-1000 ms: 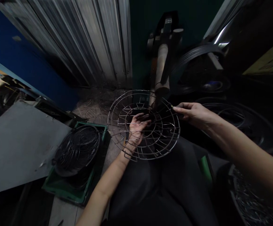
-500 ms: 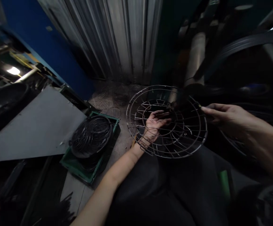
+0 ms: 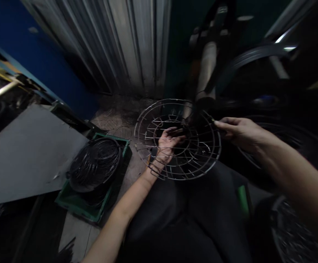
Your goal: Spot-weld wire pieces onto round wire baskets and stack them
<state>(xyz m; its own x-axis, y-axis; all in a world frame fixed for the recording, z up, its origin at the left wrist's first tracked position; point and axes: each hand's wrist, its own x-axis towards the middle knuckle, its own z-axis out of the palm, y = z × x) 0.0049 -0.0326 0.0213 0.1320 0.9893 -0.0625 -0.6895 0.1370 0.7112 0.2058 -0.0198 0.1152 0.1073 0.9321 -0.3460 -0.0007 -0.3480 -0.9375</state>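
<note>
A round wire grille (image 3: 177, 174), made of concentric rings joined by thin spokes, is held almost level over my lap. My right hand (image 3: 237, 129) pinches its outer rim on the right side between thumb and fingers. Seen through the wires, my left hand (image 3: 168, 144) is under the grille, palm up, with its fingers curled near the inner rings. The wires and shadow partly hide those fingertips. The far side of the grille lies against or just before the dark lower end of a machine with a metal cylinder (image 3: 208, 69); whether they touch, I cannot tell.
A green crate (image 3: 68, 201) on the floor at left holds several stacked dark wire rings (image 3: 95, 160). Beside it is a grey sheet (image 3: 30, 153). Corrugated metal panels (image 3: 131, 44) stand ahead. A container of small dark parts (image 3: 295, 230) is at lower right.
The view has turned right, so the surroundings shift left in the picture. Both hands keep their places on and under the grille, which stays close to the machine.
</note>
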